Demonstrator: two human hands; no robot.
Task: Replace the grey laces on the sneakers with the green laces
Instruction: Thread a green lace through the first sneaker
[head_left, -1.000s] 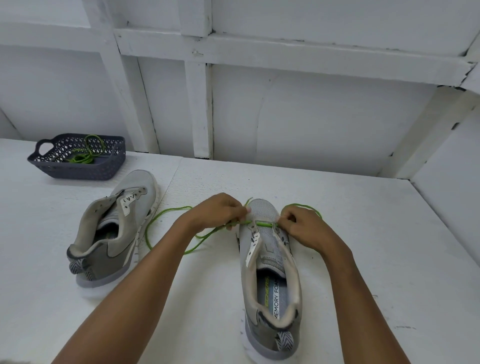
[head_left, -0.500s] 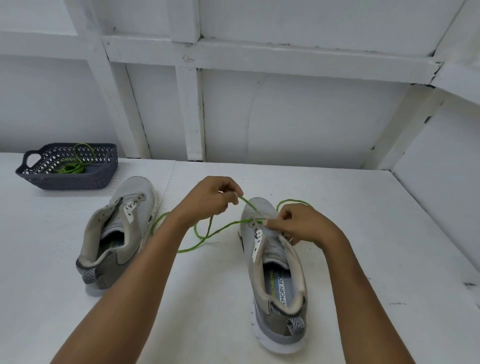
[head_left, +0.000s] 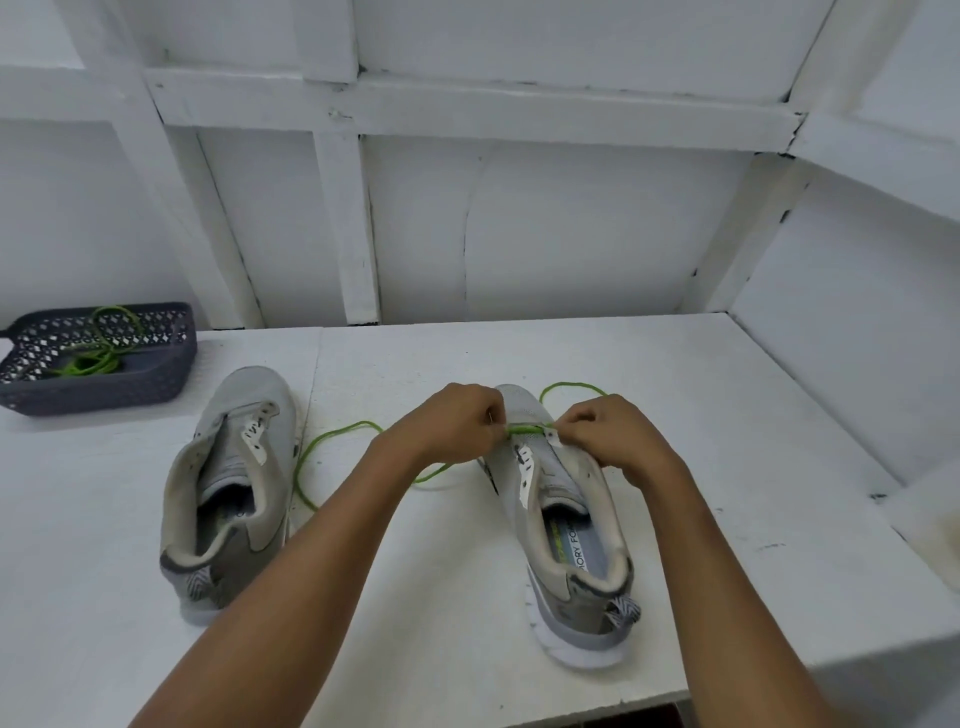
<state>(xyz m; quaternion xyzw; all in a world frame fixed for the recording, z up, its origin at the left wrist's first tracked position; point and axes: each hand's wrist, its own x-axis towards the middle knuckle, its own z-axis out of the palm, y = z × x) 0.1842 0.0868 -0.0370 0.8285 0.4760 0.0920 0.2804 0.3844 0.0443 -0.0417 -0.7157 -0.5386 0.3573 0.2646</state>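
Green lace (head_left: 524, 429) spans the lowest eyelets of the sneaker (head_left: 571, 519) nearer the tabletop's right edge. Left hand (head_left: 457, 423) and right hand (head_left: 608, 428) each pinch it. Threading looks barely started; next move: even the ends, then cross them upward.

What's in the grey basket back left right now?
The basket holds a coiled green lace, one loop rising past the rim. Its near wall hides part of the floor, so more could lie there unseen.

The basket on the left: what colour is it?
The basket is dark slate grey, with diamond-shaped cutouts; the head view shows it.
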